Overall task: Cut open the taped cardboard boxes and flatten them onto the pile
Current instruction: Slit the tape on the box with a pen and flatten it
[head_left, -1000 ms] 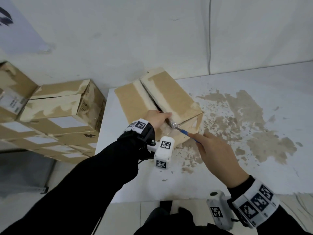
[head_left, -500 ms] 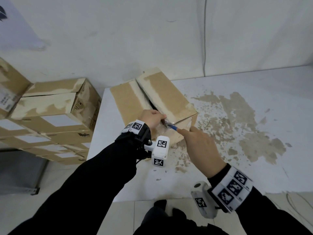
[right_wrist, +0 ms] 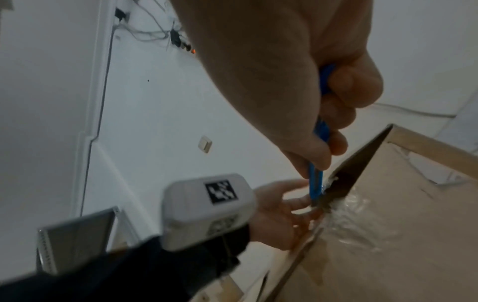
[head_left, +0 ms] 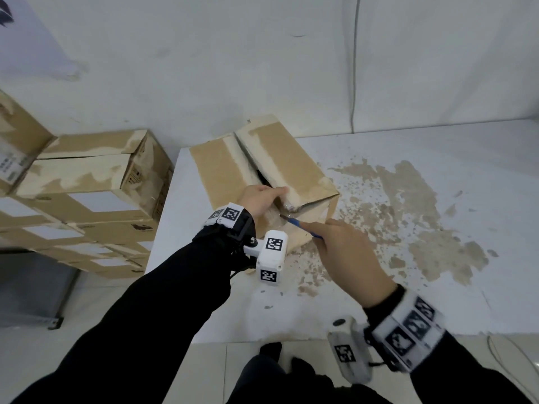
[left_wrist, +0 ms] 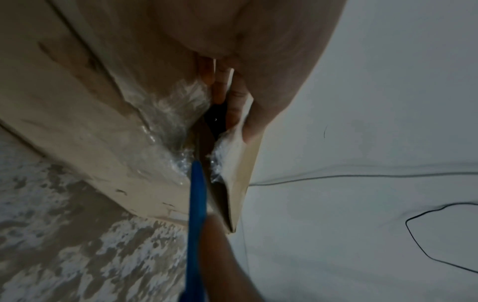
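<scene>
Nearest, the right hand [head_left: 347, 252] is closed around a blue-handled utility knife [head_left: 303, 227], fingers curled on the handle, which slants up and to the left toward the box. Its blade tip [head_left: 283, 216] sits at the near end of the cardboard box [head_left: 280, 158], where crinkled clear tape [left_wrist: 168, 114] wraps over the top edge.

Just left of the blade, the left hand [head_left: 259, 196] grips the near-left flap at the seam; the left wrist view shows its fingers [left_wrist: 232, 98] hooked into the dark gap, very close to the blade.

The box rests on the white tabletop [head_left: 437, 287] at its far-left corner, its long axis and centre seam [head_left: 248, 158] running away from the hands. That seam already gapes, so the remaining cut is probably down the near end face, toward the person.

Farther left, beyond the tabletop's edge, stands a stack of other cardboard boxes [head_left: 84, 182].
</scene>
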Tool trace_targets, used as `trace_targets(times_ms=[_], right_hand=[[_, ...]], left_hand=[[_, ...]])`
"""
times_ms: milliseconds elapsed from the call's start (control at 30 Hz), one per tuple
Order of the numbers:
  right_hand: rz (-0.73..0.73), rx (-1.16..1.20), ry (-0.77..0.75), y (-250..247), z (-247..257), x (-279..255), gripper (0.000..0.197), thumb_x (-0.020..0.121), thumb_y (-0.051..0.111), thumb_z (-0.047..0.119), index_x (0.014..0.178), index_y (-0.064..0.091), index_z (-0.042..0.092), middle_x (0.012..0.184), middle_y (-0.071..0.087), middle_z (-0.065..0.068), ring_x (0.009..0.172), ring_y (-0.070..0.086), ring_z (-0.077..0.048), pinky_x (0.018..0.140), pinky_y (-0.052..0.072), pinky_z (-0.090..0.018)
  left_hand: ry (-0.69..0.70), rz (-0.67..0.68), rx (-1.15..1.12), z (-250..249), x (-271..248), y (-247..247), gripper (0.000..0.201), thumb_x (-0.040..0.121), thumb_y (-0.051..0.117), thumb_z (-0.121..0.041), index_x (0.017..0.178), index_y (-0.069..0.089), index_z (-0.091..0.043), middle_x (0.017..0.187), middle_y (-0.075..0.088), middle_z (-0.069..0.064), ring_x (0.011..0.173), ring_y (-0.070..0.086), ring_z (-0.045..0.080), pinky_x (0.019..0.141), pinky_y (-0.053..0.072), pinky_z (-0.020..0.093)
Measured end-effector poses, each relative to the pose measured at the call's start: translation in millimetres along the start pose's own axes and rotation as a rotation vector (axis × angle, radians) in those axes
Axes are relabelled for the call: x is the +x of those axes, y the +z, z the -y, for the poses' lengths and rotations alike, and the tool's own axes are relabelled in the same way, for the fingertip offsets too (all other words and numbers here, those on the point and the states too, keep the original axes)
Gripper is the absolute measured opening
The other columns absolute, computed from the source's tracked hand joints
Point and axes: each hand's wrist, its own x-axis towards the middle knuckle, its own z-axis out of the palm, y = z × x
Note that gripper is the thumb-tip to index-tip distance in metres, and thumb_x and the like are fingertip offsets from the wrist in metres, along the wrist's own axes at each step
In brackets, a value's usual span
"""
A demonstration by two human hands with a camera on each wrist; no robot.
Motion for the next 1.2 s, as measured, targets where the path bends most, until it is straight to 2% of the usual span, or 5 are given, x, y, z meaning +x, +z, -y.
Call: trace_targets(times_ms=[200, 367, 567, 900, 1200], right_hand=[[0.076, 0.340, 0.078, -26, -42, -13, 0.033, 0.096, 0.049, 0.015, 0.120, 0.054, 0.037, 0.078, 0.065, 0.002, 0.049, 0.049, -0.005, 0.046, 0.038, -0.015], [-0.220, 0.629, 0.266, -36, -96, -3, 0.018, 0.098, 0.045, 0.018, 0.108, 0.060, 0.015, 0.082, 0.069, 0.003, 0.055, 0.049, -0.010, 0.052, 0.043, -0.024], [-0.293, 0.636, 0.395, -25, -102, 34, 0.017, 0.102, 0.035, 0.023, 0.106, 0.049, 0.015, 0.079, 0.050, 0.003, 0.064, 0.046, -0.015, 0.057, 0.036, -0.027], [0.001, 1.246, 0.523, 13, -55, 6, 0.016, 0.103, 0.031, 0.020, 0.094, 0.043, 0.015, 0.116, 0.054, 0.004, 0.106, 0.058, -0.017, 0.078, 0.057, -0.042], [0.044, 0.538, 0.249, -9, -84, -5, 0.025, 0.099, 0.045, 0.022, 0.117, 0.051, 0.037, 0.075, 0.057, -0.003, 0.052, 0.044, -0.014, 0.046, 0.035, -0.019]], left_hand=[[0.150, 0.034, 0.308, 1, 9, -7, 0.038, 0.081, 0.074, -0.025, 0.061, 0.043, -0.018, 0.063, 0.050, -0.001, 0.064, 0.046, 0.017, 0.061, 0.035, 0.029], [0.286, 0.276, 0.735, -19, 7, -49, 0.021, 0.087, 0.068, -0.015, 0.077, 0.049, -0.012, 0.067, 0.051, -0.002, 0.061, 0.045, 0.012, 0.052, 0.034, 0.016], [0.350, 0.133, 1.390, -49, 16, -80, 0.015, 0.093, 0.048, -0.014, 0.105, 0.056, -0.019, 0.103, 0.059, -0.004, 0.104, 0.052, 0.022, 0.096, 0.030, 0.033], [0.546, 0.409, 1.428, -30, -18, -11, 0.073, 0.078, 0.062, -0.060, 0.138, 0.040, -0.025, 0.132, 0.044, 0.003, 0.119, 0.045, 0.025, 0.101, 0.035, 0.042], [0.493, 0.434, 1.326, -25, -14, -2, 0.091, 0.049, 0.084, -0.058, 0.121, 0.042, -0.023, 0.111, 0.036, -0.006, 0.109, 0.033, 0.017, 0.095, 0.033, 0.038]])
